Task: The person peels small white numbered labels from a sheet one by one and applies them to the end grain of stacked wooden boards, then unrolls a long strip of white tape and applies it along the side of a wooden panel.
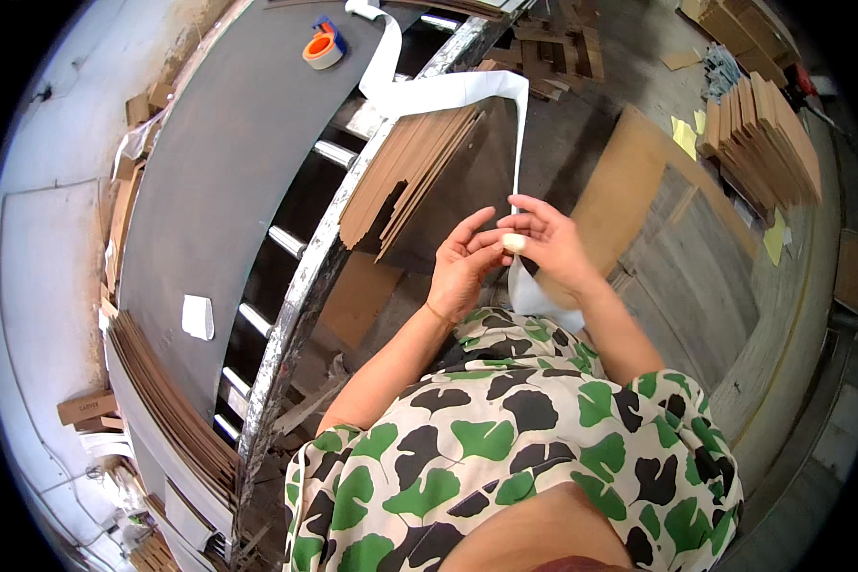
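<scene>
A long white strip (448,92), paper or label-like, runs from the far end of the conveyor, bends over a stack of cardboard sheets and drops edge-on to my hands. My right hand (555,250) pinches it between thumb and fingers in front of my body. Beside it, my left hand (462,272) has its thumb and forefinger brought together at the same spot on the strip, its other fingers curled. The strip's lower part (536,297) hangs below my hands toward my lap. Exactly how the fingertips grip it is partly hidden.
To the left runs a conveyor with a dark belt (229,162) and metal rollers (288,242). On it lie a tape dispenser (324,46) and a white paper piece (197,317). Cardboard sheets (412,172) lean at its edge; another cardboard stack (763,143) stands right.
</scene>
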Action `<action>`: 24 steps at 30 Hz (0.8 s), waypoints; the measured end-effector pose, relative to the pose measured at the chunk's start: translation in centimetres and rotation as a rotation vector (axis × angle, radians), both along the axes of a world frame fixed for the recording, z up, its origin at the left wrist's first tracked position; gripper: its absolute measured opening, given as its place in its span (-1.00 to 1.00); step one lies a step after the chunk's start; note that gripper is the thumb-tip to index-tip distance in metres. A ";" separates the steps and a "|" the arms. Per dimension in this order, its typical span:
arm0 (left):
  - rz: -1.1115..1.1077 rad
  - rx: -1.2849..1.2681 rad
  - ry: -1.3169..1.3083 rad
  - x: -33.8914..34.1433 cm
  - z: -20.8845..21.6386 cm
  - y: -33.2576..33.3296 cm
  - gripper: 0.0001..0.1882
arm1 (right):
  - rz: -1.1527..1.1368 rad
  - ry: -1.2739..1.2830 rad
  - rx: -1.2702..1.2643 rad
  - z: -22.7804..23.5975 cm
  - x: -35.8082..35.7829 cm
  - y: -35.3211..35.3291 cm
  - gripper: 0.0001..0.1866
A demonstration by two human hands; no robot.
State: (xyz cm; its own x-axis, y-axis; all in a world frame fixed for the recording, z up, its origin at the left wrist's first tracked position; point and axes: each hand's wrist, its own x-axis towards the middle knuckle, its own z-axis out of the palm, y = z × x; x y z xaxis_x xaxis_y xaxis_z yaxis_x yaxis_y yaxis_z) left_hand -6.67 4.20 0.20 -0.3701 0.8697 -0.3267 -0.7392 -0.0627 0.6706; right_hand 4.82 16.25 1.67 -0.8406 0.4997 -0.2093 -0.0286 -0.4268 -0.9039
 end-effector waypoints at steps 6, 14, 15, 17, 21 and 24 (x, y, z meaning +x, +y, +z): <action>0.130 -0.303 0.093 0.2 -3.9 -0.3 -0.72 | 0.013 -0.019 -0.126 -5.8 1.5 -1.7 -0.62; 0.102 -0.502 0.168 0.5 -7.5 -0.7 -0.84 | -0.420 -0.620 0.699 -18.3 1.2 9.9 0.03; 0.090 -0.518 0.186 0.3 -7.7 -0.7 -0.84 | -0.337 -0.650 0.833 -18.0 -0.3 11.1 0.07; 0.082 -0.485 0.192 -0.3 -6.3 -0.2 -0.83 | -0.289 -0.618 0.888 -17.7 -3.9 13.6 0.10; 0.168 -0.449 0.350 -2.7 -4.5 -1.0 -0.79 | -0.185 -0.594 0.921 -12.9 -10.6 16.7 0.09; 0.234 -0.441 0.359 -3.7 -2.1 -0.9 -0.79 | -0.152 -0.559 0.833 -12.7 -13.0 21.6 0.00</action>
State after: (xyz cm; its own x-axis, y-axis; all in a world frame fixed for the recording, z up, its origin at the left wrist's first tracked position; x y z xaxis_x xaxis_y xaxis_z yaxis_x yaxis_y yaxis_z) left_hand -10.33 3.28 -1.95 -0.6887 0.5631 -0.4568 -0.4626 0.1438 0.8748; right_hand -8.16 37.86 -10.99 -0.6442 0.7597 -0.0889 0.4876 0.3184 -0.8129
